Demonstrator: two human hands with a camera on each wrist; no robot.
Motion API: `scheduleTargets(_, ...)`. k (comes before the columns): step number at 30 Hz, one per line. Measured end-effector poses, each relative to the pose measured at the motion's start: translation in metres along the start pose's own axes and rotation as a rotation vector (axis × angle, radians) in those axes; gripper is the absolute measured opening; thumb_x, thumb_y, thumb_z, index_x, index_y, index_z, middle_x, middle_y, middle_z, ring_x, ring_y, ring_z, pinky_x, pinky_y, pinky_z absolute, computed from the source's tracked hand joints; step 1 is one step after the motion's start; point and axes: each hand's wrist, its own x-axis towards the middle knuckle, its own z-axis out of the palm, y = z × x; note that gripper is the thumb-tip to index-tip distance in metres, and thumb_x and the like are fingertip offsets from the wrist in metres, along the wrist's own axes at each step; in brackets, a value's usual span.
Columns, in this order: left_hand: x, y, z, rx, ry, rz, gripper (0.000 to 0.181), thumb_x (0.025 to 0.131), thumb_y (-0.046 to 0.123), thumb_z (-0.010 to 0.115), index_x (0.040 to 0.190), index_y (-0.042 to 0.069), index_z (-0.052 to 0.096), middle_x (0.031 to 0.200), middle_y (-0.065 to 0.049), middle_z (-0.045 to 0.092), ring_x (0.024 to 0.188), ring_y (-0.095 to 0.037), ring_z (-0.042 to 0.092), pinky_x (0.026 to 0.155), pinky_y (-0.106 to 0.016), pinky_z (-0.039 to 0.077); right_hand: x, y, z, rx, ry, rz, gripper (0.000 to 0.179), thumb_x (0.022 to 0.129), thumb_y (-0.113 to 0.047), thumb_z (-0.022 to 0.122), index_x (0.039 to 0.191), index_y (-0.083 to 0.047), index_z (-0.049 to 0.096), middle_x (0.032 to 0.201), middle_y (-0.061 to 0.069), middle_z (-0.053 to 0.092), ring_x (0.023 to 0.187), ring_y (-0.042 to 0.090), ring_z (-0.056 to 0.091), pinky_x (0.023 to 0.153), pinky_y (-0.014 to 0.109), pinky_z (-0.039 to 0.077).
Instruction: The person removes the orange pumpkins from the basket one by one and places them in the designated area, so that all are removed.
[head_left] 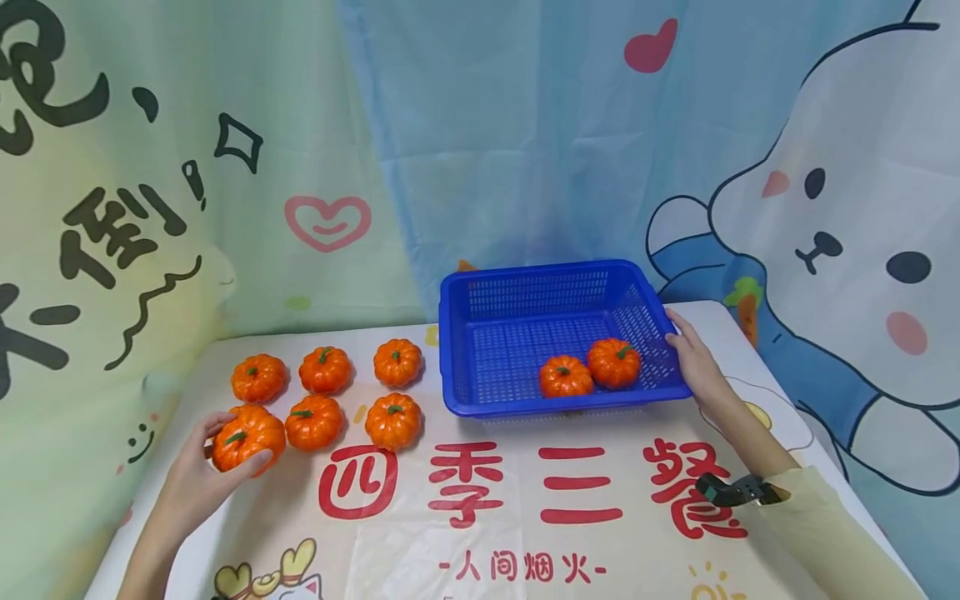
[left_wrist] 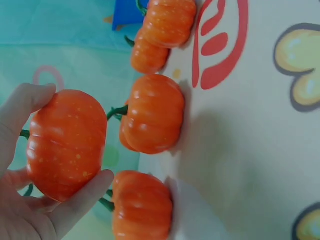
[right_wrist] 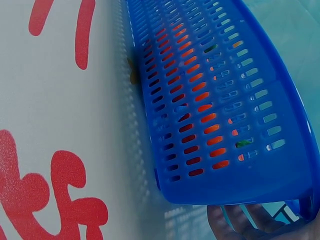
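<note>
My left hand (head_left: 198, 479) grips an orange toy pumpkin (head_left: 251, 440) with a green stem, thumb on one side and fingers on the other. In the left wrist view this pumpkin (left_wrist: 67, 145) is held off the table. Close by stand several similar pumpkins, among them one (head_left: 315, 422) just to its right and one (head_left: 259, 378) behind it. At the right end of a blue plastic basket (head_left: 517, 410), my right hand (head_left: 697, 362) holds the rim, its fingers (right_wrist: 235, 220) partly hidden under it. Two pumpkins (head_left: 613, 363) lie inside, toward the basket's front right.
A printed cloth (head_left: 480, 517) with red characters covers the table. Behind it hangs a cartoon curtain (head_left: 480, 167), close to the basket's back. A thin cable (head_left: 780, 396) lies at the table's right edge.
</note>
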Motion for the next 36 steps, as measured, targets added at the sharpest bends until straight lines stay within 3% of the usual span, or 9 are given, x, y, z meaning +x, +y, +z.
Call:
scheduleTargets(4, -0.003, -0.004, 0.001, -0.011, -0.018, -0.049, 0.074, 0.083, 0.031, 0.077, 0.136, 0.0, 0.036, 0.133, -0.028, 0.044, 0.112, -0.038, 0.049, 0.068, -0.004, 0.037, 0.0, 0.0, -0.001, 0.0, 0.002, 0.005, 0.058, 0.104, -0.044, 0.016, 0.156, -0.03, -0.005, 0.162, 0.023, 0.007, 0.141, 0.055, 0.02, 0.108, 0.075, 0.019)
scheduleTargets(13, -0.007, -0.01, 0.0, 0.022, -0.067, -0.116, 0.079, 0.083, 0.037, 0.075, 0.138, -0.001, 0.033, 0.137, -0.03, 0.042, 0.115, -0.043, 0.047, 0.07, -0.015, 0.043, 0.002, 0.004, 0.0, 0.002, -0.003, -0.002, 0.057, 0.104, -0.041, 0.016, 0.155, -0.031, -0.007, 0.162, 0.022, 0.005, 0.141, 0.055, 0.019, 0.108, 0.075, 0.019)
scheduleTargets(17, -0.013, -0.018, -0.001, 0.094, -0.081, -0.159, 0.083, 0.083, 0.042, 0.074, 0.137, -0.004, 0.033, 0.135, -0.033, 0.043, 0.115, -0.046, 0.047, 0.081, -0.038, 0.053, 0.003, 0.005, 0.0, 0.004, -0.007, -0.004, 0.056, 0.105, -0.04, 0.016, 0.155, -0.032, -0.007, 0.162, 0.023, 0.004, 0.141, 0.056, 0.019, 0.108, 0.075, 0.018)
scheduleTargets(21, -0.02, -0.033, -0.001, 0.149, -0.075, -0.186, 0.085, 0.081, 0.044, 0.076, 0.137, -0.004, 0.034, 0.133, -0.036, 0.045, 0.112, -0.046, 0.049, 0.091, -0.059, 0.046, 0.002, 0.005, 0.0, 0.001, -0.009, -0.008, 0.057, 0.105, -0.04, 0.016, 0.155, -0.031, -0.007, 0.162, 0.023, 0.004, 0.141, 0.056, 0.019, 0.108, 0.075, 0.018)
scheduleTargets(29, -0.024, -0.062, -0.005, 0.152, -0.134, -0.364, 0.094, 0.082, 0.054, 0.071, 0.142, -0.002, 0.027, 0.14, -0.035, 0.036, 0.118, -0.046, 0.043, 0.099, -0.063, 0.039, 0.0, 0.003, 0.0, 0.003, -0.004, -0.01, 0.058, 0.104, -0.042, 0.016, 0.156, -0.03, -0.006, 0.162, 0.022, 0.004, 0.141, 0.055, 0.018, 0.108, 0.075, 0.019)
scheduleTargets(36, -0.025, -0.071, -0.004, 0.151, -0.105, -0.397, 0.093, 0.082, 0.052, 0.071, 0.14, -0.004, 0.027, 0.139, -0.036, 0.035, 0.117, -0.048, 0.043, 0.1, -0.063, 0.038, 0.0, 0.002, 0.0, 0.002, -0.001, -0.015, 0.058, 0.104, -0.042, 0.016, 0.156, -0.03, -0.006, 0.162, 0.022, 0.005, 0.141, 0.054, 0.019, 0.109, 0.074, 0.018)
